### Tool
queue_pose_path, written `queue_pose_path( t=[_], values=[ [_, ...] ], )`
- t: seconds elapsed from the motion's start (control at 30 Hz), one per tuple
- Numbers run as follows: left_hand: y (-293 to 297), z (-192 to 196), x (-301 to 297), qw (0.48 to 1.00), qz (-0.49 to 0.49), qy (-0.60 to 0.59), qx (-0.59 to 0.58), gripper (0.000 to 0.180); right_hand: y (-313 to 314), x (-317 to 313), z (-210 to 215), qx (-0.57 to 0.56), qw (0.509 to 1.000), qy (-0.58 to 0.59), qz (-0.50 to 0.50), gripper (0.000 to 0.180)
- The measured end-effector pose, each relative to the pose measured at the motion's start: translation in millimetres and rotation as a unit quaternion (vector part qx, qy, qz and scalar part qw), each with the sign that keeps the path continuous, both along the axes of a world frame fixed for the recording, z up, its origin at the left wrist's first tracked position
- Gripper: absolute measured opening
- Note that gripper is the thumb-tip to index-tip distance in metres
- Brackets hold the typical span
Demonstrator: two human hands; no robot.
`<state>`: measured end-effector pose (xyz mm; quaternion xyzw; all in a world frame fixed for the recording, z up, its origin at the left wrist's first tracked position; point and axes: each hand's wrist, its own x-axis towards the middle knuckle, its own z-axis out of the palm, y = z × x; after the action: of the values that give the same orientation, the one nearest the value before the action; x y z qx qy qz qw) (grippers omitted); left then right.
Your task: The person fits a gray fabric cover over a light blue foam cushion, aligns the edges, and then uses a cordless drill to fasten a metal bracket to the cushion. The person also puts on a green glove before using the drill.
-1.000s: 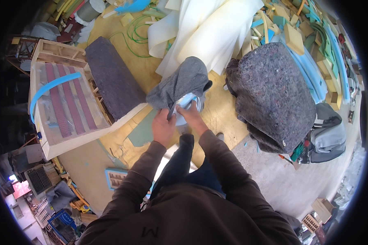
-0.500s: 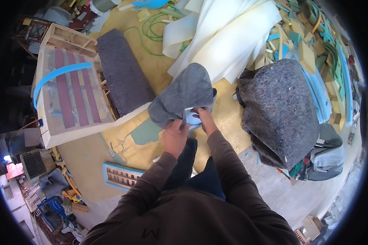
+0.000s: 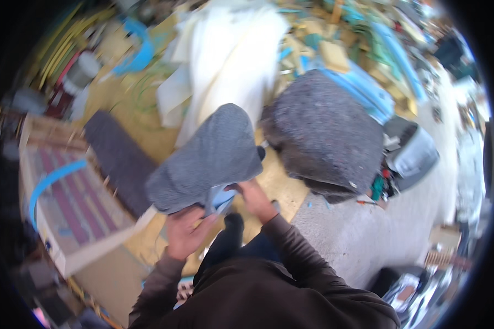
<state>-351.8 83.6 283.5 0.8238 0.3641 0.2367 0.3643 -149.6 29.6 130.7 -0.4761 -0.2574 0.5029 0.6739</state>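
A grey fabric-covered cushion [image 3: 211, 148] is tilted in front of me, wide and rounded, with light blue material [image 3: 222, 198] showing along its near edge. My left hand [image 3: 189, 229] holds its lower left edge, the thumb apart and the fingertips partly hidden beneath the cloth. At the near right edge, beside the blue material, the fingers of my right hand [image 3: 252, 198] are curled in against the cushion. Motion blur softens the fingers of both hands.
To the right lies a big dark grey felt-covered piece [image 3: 326, 131], with a grey bag-like item [image 3: 414, 156] beyond. At left, a wooden frame with red webbing [image 3: 77, 203] adjoins a dark padded panel [image 3: 121, 159]. White sheeting [image 3: 225, 60] and foam scraps [image 3: 335, 55] lie behind.
My view has swung right, so the surroundings appear farther left. The cushion shows more of its broad grey face. My left hand's fingers have loosened from a pinch, and the thumb stands apart.
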Motion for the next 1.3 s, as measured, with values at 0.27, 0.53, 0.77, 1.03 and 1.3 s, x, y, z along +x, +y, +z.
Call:
queue_pose_path(
  t=[0.27,0.53,0.77,1.03,1.3],
  values=[
    [27,255,129,0.904,-0.289,-0.151,0.277,0.028,-37,142,276,-0.063,0.905,-0.343,-0.246,0.035],
    [-12,374,257,0.822,-0.191,-0.292,0.45,0.013,-86,275,468,0.075,0.828,-0.439,-0.34,0.048],
    [-75,316,414,0.807,-0.177,-0.253,0.504,0.033,-89,407,410,-0.04,0.677,-0.58,-0.45,0.046],
    [-114,361,493,0.774,-0.288,-0.137,0.547,0.031,-121,494,419,-0.057,0.689,-0.541,-0.479,0.052],
    [-30,479,541,0.863,-0.383,-0.167,0.283,0.033,-131,529,429,-0.103,0.607,-0.602,-0.508,0.053]
  ],
)
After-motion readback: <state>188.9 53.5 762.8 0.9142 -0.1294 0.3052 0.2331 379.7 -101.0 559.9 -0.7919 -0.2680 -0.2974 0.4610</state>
